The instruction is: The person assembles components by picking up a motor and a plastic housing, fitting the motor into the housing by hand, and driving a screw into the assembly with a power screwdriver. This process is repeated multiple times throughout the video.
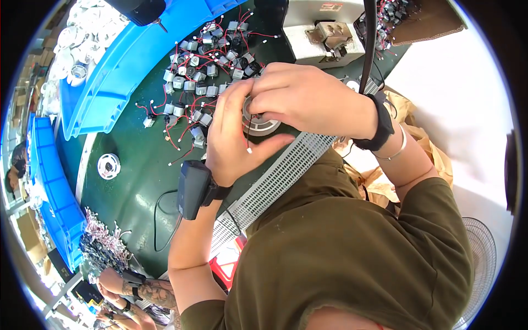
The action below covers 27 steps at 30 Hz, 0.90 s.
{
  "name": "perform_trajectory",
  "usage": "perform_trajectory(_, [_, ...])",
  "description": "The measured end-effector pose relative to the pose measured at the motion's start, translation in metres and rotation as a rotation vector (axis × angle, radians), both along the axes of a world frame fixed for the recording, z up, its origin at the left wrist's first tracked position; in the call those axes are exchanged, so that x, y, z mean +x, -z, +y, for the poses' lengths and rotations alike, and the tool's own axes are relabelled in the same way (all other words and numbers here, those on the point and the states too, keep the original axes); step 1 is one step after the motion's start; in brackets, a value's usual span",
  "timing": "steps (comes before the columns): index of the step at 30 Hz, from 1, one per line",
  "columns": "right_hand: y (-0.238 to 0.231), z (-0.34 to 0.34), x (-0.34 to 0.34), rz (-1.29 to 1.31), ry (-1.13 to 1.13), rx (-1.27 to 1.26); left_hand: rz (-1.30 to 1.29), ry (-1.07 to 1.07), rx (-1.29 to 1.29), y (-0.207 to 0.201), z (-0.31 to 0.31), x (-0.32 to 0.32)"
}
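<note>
Both my hands meet over a round white plastic housing (263,127) with slots in its rim, close to the table's near edge. My left hand (226,137) curls its fingers along the housing's left side, and its thumb stretches out below the rim. From above, the bent fingers of my right hand (308,99) press down into the housing; whatever is between their tips is hidden. A thin lead with a small white plug (249,150) hangs over the rim by my left palm. Small silver motors (212,70) with red and black leads lie heaped just beyond my hands.
Another round white part (109,166) lies on the green table (129,195) at left. Beyond are a blue bin (104,93) and a screwdriver tip (160,25). A metal fixture (333,38) stands far right. A co-worker's hand (111,280) works near bundled leads (104,242).
</note>
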State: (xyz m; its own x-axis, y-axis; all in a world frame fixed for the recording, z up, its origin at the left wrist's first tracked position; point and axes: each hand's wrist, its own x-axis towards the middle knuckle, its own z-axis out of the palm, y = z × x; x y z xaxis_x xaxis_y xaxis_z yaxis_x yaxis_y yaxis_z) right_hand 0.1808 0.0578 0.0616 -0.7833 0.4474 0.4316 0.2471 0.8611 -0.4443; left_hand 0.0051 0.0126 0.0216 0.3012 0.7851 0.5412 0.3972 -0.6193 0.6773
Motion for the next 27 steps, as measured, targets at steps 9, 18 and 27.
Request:
perform_trajectory(9, [-0.048, 0.007, -0.014, 0.380, 0.169, -0.049, 0.007, -0.053, -0.074, 0.001, -0.009, -0.012])
perform_trajectory(18, [-0.142, 0.073, -0.089, 0.899, -0.217, -0.434, 0.202, -0.122, 0.347, 0.007, -0.008, -0.003])
perform_trajectory(27, [-0.123, 0.011, 0.009, 1.006, 0.212, -0.384, 0.181, -0.098, 0.266, 0.006, -0.006, -0.002])
